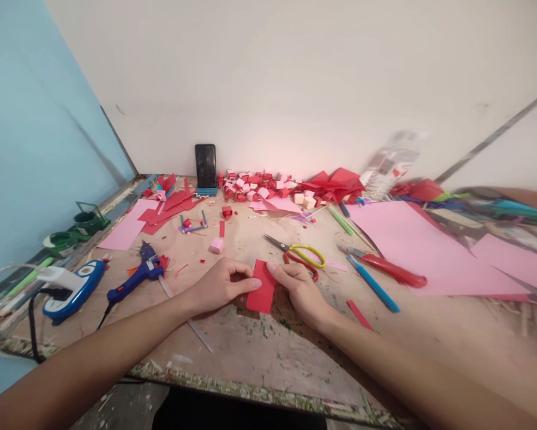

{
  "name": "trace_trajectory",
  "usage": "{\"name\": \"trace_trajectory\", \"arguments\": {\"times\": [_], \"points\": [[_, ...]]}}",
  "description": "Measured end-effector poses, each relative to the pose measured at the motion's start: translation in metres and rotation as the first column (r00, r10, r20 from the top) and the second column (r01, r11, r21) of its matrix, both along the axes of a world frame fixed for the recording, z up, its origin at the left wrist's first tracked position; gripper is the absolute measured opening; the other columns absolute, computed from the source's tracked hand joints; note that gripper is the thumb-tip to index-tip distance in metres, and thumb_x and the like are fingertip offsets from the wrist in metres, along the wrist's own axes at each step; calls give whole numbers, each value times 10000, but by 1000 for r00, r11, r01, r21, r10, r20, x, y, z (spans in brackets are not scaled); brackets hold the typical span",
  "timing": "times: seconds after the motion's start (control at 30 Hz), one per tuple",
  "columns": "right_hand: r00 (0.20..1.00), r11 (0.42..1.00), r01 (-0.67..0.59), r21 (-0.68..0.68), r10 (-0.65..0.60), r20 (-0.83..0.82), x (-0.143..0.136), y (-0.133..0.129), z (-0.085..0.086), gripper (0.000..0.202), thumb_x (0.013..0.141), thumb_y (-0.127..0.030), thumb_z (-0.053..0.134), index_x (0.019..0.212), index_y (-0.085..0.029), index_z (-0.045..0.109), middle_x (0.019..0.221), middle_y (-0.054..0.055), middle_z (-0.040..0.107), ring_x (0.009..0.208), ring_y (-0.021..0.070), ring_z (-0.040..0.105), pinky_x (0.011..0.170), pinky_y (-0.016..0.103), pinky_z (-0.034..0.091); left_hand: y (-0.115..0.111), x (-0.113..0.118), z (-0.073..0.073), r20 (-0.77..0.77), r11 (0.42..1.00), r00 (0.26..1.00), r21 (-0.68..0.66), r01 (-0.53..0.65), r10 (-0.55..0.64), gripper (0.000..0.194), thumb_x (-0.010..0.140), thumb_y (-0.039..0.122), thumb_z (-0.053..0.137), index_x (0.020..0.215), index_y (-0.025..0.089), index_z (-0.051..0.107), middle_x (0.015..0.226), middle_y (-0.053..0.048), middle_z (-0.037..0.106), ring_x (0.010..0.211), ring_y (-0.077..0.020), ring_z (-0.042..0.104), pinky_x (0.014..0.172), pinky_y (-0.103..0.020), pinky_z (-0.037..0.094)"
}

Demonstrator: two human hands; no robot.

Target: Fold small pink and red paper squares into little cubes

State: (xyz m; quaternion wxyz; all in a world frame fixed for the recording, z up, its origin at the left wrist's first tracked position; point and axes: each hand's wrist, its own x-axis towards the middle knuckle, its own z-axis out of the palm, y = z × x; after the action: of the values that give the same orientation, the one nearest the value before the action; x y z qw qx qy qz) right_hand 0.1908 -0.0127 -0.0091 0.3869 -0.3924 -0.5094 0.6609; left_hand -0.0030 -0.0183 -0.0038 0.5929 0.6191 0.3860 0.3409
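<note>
A small red paper strip [261, 295] is held upright between both hands, just above the table. My left hand [227, 280] pinches its left edge, thumb on the face turned toward me and the other fingers behind. On the opposite edge, my right hand [297, 289] grips near the top, also with the thumb in front. Scissors [301, 249] with yellow and red handles lie just beyond my right hand. A pink paper cube [217, 245] sits beyond the left one. To the left rests a blue glue gun [136, 278] with a glue stick in it.
Many red and pink paper cubes [263, 186] are heaped at the back beside a phone [205, 166] on a stand. At right lie a red utility knife [393, 269], a blue stick [373, 283] and pink sheets [411, 248]. A power strip [75, 292] is at left.
</note>
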Motion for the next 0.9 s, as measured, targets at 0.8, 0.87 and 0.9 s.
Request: {"name": "trace_trajectory", "arguments": {"times": [0.8, 0.87, 0.9], "points": [[981, 978, -77, 196, 40, 189, 3, 4, -1, 480, 897, -547, 664, 623, -154, 675, 570, 22, 623, 526, 125, 497, 538, 270, 365, 2, 0, 2, 6, 987, 989, 72, -146, 146, 371, 894, 461, 656, 698, 146, 632, 620, 13, 580, 577, -115, 530, 584, -230, 419], [977, 979, -63, 193, 21, 213, 2, 4, -2, 465, 896, -538, 668, 641, -150, 682, 581, 25, 633, 526, 127, 513, 528, 267, 369, 2, 1, 2, -6, 985, 988, 79, -151, 152, 384, 902, 474, 641, 698, 149, 629, 614, 14, 580, 571, -118, 534, 581, -232, 423], [975, 980, -55, 192, 12, 221, 2, 4, -2, 460, 894, -537, 669, 649, -149, 683, 585, 27, 638, 527, 131, 523, 525, 266, 374, 2, 1, 3, -10, 985, 988, 81, -154, 156, 383, 903, 475, 638, 702, 149, 630, 616, 14, 582, 570, -117, 536, 580, -231, 424]]}}
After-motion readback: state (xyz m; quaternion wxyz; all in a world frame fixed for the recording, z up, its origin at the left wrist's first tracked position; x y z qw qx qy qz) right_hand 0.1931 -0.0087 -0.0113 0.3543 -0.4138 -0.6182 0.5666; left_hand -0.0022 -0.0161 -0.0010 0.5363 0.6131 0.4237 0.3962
